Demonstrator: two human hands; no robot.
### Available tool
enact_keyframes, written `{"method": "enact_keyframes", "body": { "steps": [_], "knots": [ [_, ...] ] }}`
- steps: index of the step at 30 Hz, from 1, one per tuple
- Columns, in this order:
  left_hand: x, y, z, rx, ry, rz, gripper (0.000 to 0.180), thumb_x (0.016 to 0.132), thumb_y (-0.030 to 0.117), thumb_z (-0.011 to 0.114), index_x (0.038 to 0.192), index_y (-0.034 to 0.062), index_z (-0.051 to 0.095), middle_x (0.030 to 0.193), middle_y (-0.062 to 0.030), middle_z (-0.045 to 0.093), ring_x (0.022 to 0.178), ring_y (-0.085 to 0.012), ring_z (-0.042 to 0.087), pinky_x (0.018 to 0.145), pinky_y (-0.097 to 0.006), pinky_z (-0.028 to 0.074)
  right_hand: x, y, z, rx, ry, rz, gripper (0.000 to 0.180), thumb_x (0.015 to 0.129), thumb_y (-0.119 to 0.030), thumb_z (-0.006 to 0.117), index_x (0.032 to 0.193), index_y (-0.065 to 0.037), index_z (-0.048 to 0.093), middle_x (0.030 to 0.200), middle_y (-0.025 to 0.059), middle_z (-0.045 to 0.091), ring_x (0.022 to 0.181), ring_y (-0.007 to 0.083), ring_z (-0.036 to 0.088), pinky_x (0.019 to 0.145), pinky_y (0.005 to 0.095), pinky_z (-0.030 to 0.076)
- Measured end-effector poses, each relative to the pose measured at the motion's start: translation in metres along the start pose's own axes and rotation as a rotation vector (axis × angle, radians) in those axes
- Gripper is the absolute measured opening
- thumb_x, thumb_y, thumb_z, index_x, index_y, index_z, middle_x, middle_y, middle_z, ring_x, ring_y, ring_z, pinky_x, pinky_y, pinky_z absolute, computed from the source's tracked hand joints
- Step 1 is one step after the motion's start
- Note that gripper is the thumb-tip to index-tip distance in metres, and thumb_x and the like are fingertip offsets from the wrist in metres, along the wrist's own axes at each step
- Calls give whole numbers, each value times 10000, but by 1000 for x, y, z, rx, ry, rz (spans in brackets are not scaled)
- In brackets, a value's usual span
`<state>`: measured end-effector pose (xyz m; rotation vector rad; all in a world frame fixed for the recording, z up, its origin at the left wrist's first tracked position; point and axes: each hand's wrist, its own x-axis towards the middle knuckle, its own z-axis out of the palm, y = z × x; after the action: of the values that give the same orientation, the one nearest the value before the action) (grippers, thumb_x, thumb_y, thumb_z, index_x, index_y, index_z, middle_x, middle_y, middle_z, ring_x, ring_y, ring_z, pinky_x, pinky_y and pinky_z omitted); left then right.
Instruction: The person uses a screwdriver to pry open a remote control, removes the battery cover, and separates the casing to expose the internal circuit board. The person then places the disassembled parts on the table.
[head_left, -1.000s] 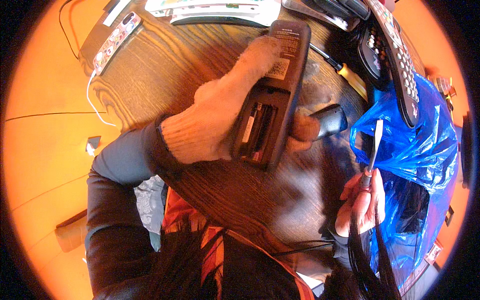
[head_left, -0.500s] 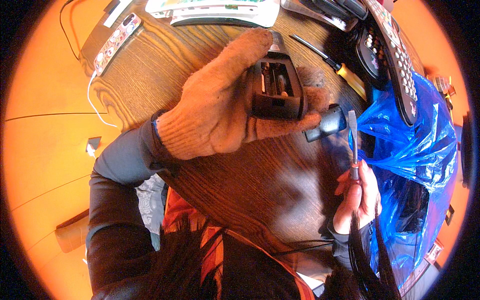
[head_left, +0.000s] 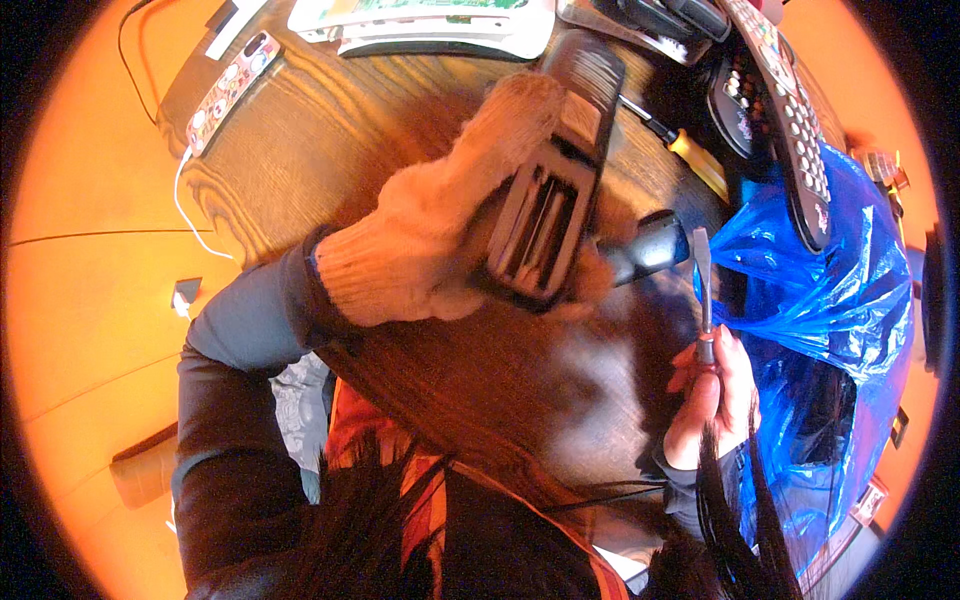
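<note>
My left hand, in a knitted work glove, is wrapped round a black remote control, its back turned up. The battery compartment is uncovered, and motion blur hides what lies in it. Just right of the gloved fingers rests a loose, glossy black cover piece on the table. Lower right, my bare right hand grips a flat-blade screwdriver by its handle, blade pointing up and away from me, apart from the remote.
A second screwdriver, yellow-handled, lies beyond the left hand. Further right are remote controls and a crumpled blue plastic bag. Along the far edge sits a white casing with a green board. A stickered phone with a white cable lies far left.
My left hand has tilted the remote control, so its far end now shows and its compartment end has swung down toward me. The right hand and screwdriver have barely moved.
</note>
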<state>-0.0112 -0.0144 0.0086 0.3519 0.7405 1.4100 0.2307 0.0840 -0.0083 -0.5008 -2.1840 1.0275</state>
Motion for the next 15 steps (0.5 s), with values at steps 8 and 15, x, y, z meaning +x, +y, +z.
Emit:
{"method": "enact_keyframes", "body": {
  "steps": [8, 15],
  "knots": [
    [-2, 15, 14, 609, -74, -171, 587, 716, 84, 709, 1239, 5, 456, 1027, -31, 559, 952, -115, 521, 843, -274, 422, -8, -7, 7, 268, 283, 327, 604, 857, -131, 559, 1381, 2, 289, 907, 76, 553, 733, 99, 500, 676, 210, 431],
    [-6, 15, 15, 854, -99, 51, 695, 648, 54, 730, 1268, -2, 421, 1168, -64, 550, 1085, -150, 506, 980, -309, 367, -10, 4, 14, 241, 301, 141, 599, 746, 61, 602, 1295, 40, 365, 1083, 144, 534, 894, 169, 532, 836, 284, 430]
  ]
}}
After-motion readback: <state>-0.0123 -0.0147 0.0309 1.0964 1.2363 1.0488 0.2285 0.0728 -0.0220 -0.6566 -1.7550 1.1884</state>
